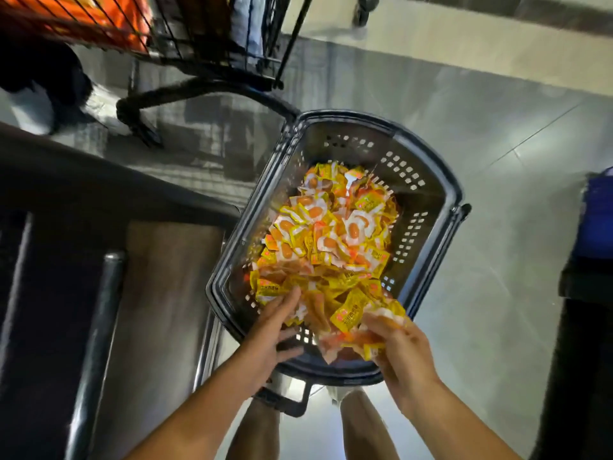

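A dark grey plastic shopping basket (428,227) sits on the floor, filled with a heap of small yellow, white and orange snack packets (331,234). My left hand (275,330) reaches over the near rim with straight fingers, touching the packets at the heap's near edge. At the near right corner of the basket, my right hand (398,343) grips a bunch of packets (358,330), which are blurred. The lower part of the basket's near wall is hidden behind my hands.
A black wire trolley (205,44) holding orange bags stands at the top left. A dark shelf unit with a metal rail (96,343) runs along the left. A blue object (597,214) sits at the right edge. A person's dark shape (39,71) is at upper left. My legs show below the basket.
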The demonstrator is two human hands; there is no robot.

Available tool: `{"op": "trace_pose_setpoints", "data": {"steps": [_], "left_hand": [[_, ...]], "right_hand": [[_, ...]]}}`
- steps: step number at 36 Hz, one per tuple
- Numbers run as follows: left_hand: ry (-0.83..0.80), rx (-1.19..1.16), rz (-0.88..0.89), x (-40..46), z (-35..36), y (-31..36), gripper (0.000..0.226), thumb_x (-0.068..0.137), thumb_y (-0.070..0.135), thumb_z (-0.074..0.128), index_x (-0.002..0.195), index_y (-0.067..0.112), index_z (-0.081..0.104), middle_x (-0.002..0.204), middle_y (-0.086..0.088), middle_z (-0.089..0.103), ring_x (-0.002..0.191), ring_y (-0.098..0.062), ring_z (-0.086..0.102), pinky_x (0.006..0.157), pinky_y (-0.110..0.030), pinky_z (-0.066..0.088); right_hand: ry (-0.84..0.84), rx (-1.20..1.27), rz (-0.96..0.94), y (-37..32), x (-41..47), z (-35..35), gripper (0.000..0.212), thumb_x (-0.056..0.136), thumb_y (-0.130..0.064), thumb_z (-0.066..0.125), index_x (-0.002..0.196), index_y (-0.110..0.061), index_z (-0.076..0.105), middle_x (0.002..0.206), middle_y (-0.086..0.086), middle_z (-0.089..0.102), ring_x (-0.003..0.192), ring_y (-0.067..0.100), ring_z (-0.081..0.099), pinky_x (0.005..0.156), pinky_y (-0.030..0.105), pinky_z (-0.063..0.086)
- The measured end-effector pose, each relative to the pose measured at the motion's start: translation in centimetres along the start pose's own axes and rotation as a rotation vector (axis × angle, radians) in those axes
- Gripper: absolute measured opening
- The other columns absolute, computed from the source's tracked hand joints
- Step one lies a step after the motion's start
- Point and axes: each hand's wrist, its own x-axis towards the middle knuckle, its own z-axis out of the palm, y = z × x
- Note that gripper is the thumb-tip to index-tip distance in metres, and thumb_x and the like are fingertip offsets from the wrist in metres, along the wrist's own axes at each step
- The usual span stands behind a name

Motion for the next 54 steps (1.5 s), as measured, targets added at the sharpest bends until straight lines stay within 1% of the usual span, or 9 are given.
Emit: {"op": "trace_pose_setpoints", "data": {"steps": [7,12,17,21,26,37,43,48,54], "left_hand": [[-0.402,-0.162,-0.036,-1.1,0.2,-0.4,0.088,0.061,0.059,0.088,0.138,0.029,0.057,0.138,-0.012,0.062,0.127,-0.035,0.058,0.089,-0.058,0.056],[-0.295,-0.195,0.023,1.3,-1.2,-1.3,0.055,0.082,0.021,0.078,0.134,0.021,0.060,0.131,-0.015,0.066,0.111,-0.036,0.068,0.093,-0.060,0.052],[-0.245,-0.157,0.088,2.7,-3.4,-1.2,0.079,0.058,0.021,0.095,0.130,0.028,0.061,0.126,-0.013,0.069,0.106,-0.034,0.071,0.078,-0.049,0.058],[-0.151,-0.131,0.150,3.2,-4.6,-0.3,0.074,0.054,0.020,0.094,0.120,0.036,0.065,0.120,-0.008,0.073,0.102,-0.031,0.073,0.070,-0.043,0.059],[-0.066,-0.026,0.236,3.7,-4.3,1.8,0.063,0.073,0.007,0.085,0.121,0.039,0.060,0.117,-0.001,0.074,0.101,-0.026,0.074,0.069,-0.040,0.060],[0.058,0.031,0.313,9.6,-3.2,2.8,0.072,0.070,0.006,0.083,0.131,0.033,0.055,0.113,0.003,0.075,0.102,-0.019,0.073,0.081,-0.041,0.061],[0.075,0.040,0.314,11.6,-3.4,1.9,0.070,0.072,0.008,0.085,0.130,0.033,0.054,0.112,0.004,0.075,0.100,-0.018,0.074,0.081,-0.043,0.061],[0.102,0.019,0.306,10.6,-3.2,1.9,0.066,0.077,0.005,0.081,0.131,0.031,0.054,0.115,0.003,0.075,0.102,-0.018,0.073,0.080,-0.041,0.062],[0.119,-0.017,0.277,7.1,-2.7,2.0,0.068,0.075,0.008,0.083,0.130,0.036,0.054,0.115,0.006,0.074,0.101,-0.018,0.073,0.078,-0.043,0.061]], "right_hand": [[-0.227,-0.100,-0.053,0.6,-3.0,0.6,0.023,0.091,-0.009,0.068,0.113,-0.007,0.070,0.104,0.019,0.075,0.099,0.042,0.071,0.090,0.061,0.057],[-0.131,-0.224,-0.217,2.0,-2.0,2.2,0.013,0.096,-0.011,0.067,0.107,-0.005,0.069,0.090,0.007,0.078,0.081,0.022,0.075,0.063,0.021,0.058],[-0.358,-0.357,-0.164,1.3,-0.2,1.9,0.030,0.096,-0.019,0.068,0.125,-0.018,0.063,0.114,0.000,0.075,0.105,0.015,0.072,0.085,0.018,0.057],[-0.339,-0.233,-0.115,-0.8,2.7,2.0,0.063,0.076,-0.002,0.084,0.134,-0.012,0.060,0.129,0.004,0.069,0.120,0.016,0.063,0.069,0.004,0.049],[-0.074,-0.309,-0.263,-2.5,8.1,2.3,0.063,0.091,-0.007,0.073,0.147,-0.014,0.045,0.143,0.005,0.057,0.130,0.022,0.056,0.111,0.038,0.045],[0.124,-1.211,-0.450,-2.5,20.8,6.6,0.120,0.081,-0.053,0.077,0.161,-0.023,-0.007,0.168,0.012,-0.013,0.153,0.044,-0.004,0.123,0.059,0.015],[0.274,-1.346,-0.390,-2.3,23.8,7.7,0.130,0.073,-0.063,0.080,0.160,-0.021,-0.007,0.167,0.019,-0.002,0.141,0.047,0.036,0.109,0.056,0.038],[0.282,-1.406,-0.468,-3.9,21.4,7.3,0.079,0.075,-0.040,0.086,0.139,-0.017,0.045,0.133,0.015,0.056,0.120,0.039,0.059,0.095,0.045,0.050],[0.208,-1.059,-0.444,-5.8,16.0,4.9,0.031,0.084,-0.018,0.070,0.115,-0.015,0.067,0.110,0.015,0.071,0.107,0.037,0.066,0.096,0.041,0.052]]}}
